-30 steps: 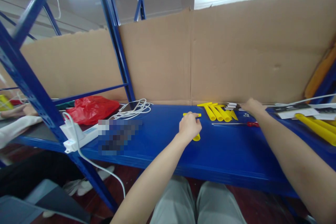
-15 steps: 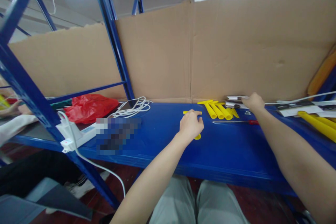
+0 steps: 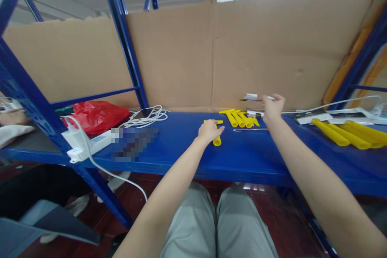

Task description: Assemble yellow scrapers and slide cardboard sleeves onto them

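Note:
My left hand [image 3: 208, 131] rests on the blue shelf, its fingers closed over a yellow T-shaped handle [image 3: 217, 141]. The crossbar shows beyond my fingers and the round end points toward me. Raised above the shelf, my right hand [image 3: 273, 108] pinches a thin flat strip, dark with a white part [image 3: 251, 96]. Below that strip lies another white-and-dark flat piece [image 3: 255, 113]. Several more yellow T-shaped handles [image 3: 239, 118] lie in a row between my hands. In front of them is a screwdriver [image 3: 250, 130], its grip partly hidden by my right forearm.
Further yellow tubes [image 3: 331, 133] and flat white-and-black packages [image 3: 341, 116] lie at right. To the left are a white power strip [image 3: 98, 143], coiled white cable [image 3: 151, 117] and a red plastic bag [image 3: 98, 115]. Cardboard [image 3: 256, 48] walls the back; blue posts [image 3: 128, 44] frame the shelf.
My right hand has lifted a flat strip up from the pile at the back. My left hand stays on the yellow handle, more of which shows now. The view has shifted slightly.

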Motion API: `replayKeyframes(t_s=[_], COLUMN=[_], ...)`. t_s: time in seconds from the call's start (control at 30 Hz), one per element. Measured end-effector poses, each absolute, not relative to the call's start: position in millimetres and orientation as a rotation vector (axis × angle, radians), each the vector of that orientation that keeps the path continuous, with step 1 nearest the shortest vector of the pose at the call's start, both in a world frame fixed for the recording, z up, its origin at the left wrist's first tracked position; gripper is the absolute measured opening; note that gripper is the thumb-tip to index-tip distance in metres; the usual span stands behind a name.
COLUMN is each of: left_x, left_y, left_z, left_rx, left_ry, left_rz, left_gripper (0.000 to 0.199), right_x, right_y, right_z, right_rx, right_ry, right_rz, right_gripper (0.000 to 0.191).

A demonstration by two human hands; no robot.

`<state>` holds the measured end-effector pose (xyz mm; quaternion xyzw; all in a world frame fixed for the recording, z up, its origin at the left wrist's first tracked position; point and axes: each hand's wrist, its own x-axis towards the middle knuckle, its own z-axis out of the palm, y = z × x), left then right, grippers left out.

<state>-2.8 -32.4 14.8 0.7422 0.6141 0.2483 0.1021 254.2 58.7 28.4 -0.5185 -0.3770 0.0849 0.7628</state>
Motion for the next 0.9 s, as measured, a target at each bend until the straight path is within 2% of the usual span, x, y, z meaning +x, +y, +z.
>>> replayKeyframes(t_s=[0.13, 0.37, 0.6, 0.9], left_x=[-6, -12, -15, -8], left_y=[-28, -11, -2, -4], left_z=[12, 7, 0, 7], left_rx=[2.164, 2.053, 1.755, 1.262], left_ry=[1.903, 1.824, 1.687, 1.378], left_rz=[0.654, 0.620, 0.821, 1.045], left_gripper=[0.056, 0.050, 0.018, 0.013], right_x=[216, 204, 200, 192], right_y=[32, 18, 13, 6], right_z=[18, 24, 21, 23], right_rx=[-1.028, -0.919, -0.940, -0.961], right_ry=[-0.753, -0.797, -0.759, -0.889], right_rz=[0.582, 0.715, 0.938, 1.046], right_gripper=[0.038, 0.020, 0.036, 0.026])
